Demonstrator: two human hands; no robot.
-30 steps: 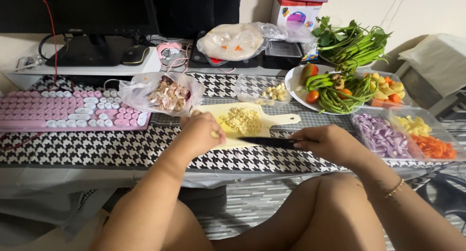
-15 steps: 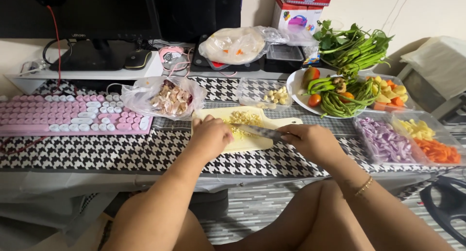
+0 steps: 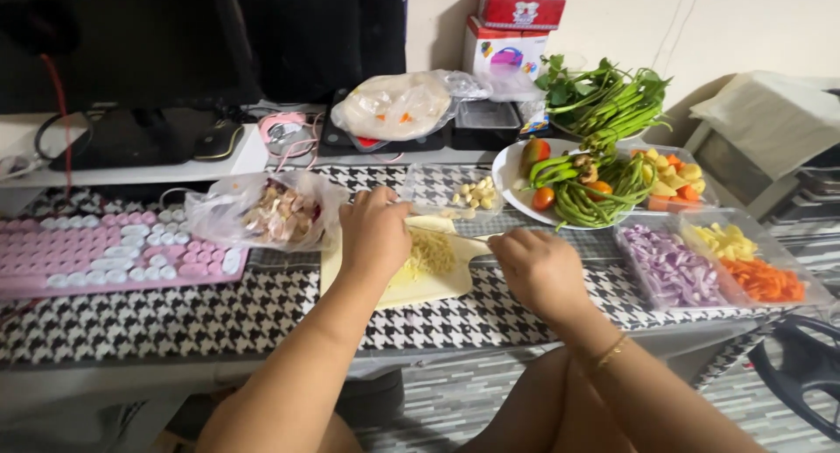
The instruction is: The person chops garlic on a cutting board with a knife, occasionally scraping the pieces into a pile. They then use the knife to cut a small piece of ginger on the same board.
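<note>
A pale yellow cutting board (image 3: 429, 287) lies on the houndstooth cloth, with a heap of chopped garlic (image 3: 431, 253) on it. My left hand (image 3: 374, 231) rests on the board's left half, fingers curled at the far edge beside the heap. My right hand (image 3: 537, 267) grips the handle of a knife (image 3: 477, 244), whose blade reaches left to the garlic. A clear tub of peeled garlic cloves (image 3: 472, 193) stands just behind the board.
A plastic bag of garlic skins (image 3: 271, 211) and a pink keyboard (image 3: 114, 252) sit left. On the right stand a white plate of green beans, chillies and tomatoes (image 3: 573, 180) and trays of sliced red onion (image 3: 669, 265), carrot and potato (image 3: 752, 265). A monitor stands behind.
The camera view swung to the right. My left hand moved up the board to its far edge. My right hand brought the knife in closer, gathering the garlic into a heap.
</note>
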